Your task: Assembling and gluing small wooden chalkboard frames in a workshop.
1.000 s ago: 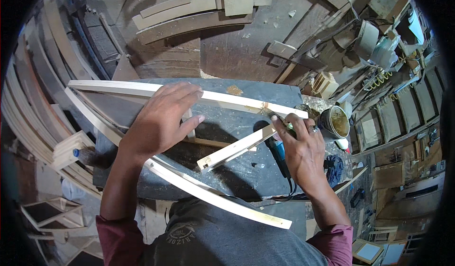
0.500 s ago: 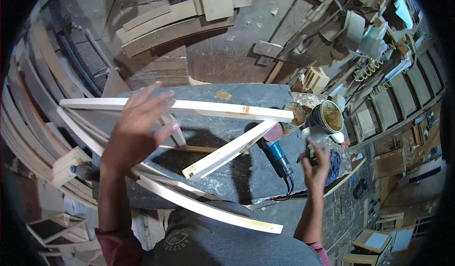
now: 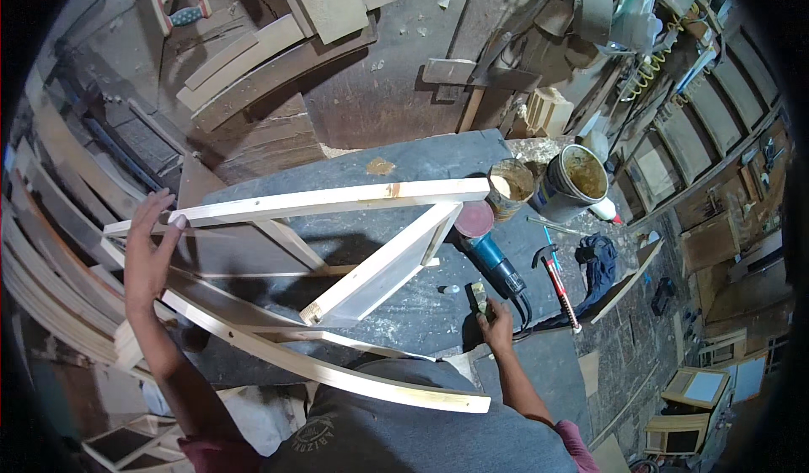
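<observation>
A pale wooden frame (image 3: 354,198) lies across the dark worktable, with slats joined at angles and a curved bar nearest my body. At its far left corner is my left hand (image 3: 150,258), with its fingers stretched out over the end of the bar and the thumb apart, against the wood. My right hand (image 3: 497,325) is low over the table's near side. It is closed around a small brush (image 3: 479,296) with a pale tip, right of the frame's slanted slat. Beyond this hand lies a blue-green power tool (image 3: 493,264) with a pink round pad.
A bucket (image 3: 583,176) and a smaller tub (image 3: 511,188) with brownish contents stand at the table's right end. A red-handled hammer (image 3: 559,292) lies beside a dark cloth (image 3: 598,258). Boards (image 3: 261,60) lie beyond the table, and a handsaw (image 3: 179,2) is at the far left.
My left hand has moved left along the frame to its corner. My right hand has come down and left with the brush, away from the bucket. The view has shifted.
</observation>
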The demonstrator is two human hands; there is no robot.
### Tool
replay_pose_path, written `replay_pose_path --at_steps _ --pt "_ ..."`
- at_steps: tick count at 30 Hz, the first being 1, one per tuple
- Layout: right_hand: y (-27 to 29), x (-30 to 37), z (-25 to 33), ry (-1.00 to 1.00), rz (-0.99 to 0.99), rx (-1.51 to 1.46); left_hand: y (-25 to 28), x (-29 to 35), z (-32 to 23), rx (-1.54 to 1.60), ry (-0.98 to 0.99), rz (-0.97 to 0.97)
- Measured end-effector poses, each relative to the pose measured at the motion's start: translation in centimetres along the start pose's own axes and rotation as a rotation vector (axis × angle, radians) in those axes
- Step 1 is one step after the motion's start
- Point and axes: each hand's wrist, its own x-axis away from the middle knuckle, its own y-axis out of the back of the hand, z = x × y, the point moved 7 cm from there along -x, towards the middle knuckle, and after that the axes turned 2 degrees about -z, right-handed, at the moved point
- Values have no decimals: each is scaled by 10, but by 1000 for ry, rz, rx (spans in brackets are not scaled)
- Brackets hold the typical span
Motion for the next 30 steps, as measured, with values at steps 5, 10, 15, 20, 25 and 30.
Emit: replay_pose_path --at_steps 5,10,15,20,25,30 --pt "3 -6 19 56 -32 300 -14 5 23 -49 48 32" --pt "-2 -11 15 41 -14 524 -19 4 27 36 33 8" --pt "14 -15 45 111 -37 557 -19 5 24 27 35 -32" --pt "49 -65 89 182 -173 232 -17 5 19 25 6 -51" --pt "104 -190 127 549 -368 154 -16 4 29 32 -23 -95" --pt "60 -353 86 440 -103 637 -14 6 30 -12 -140 -135"
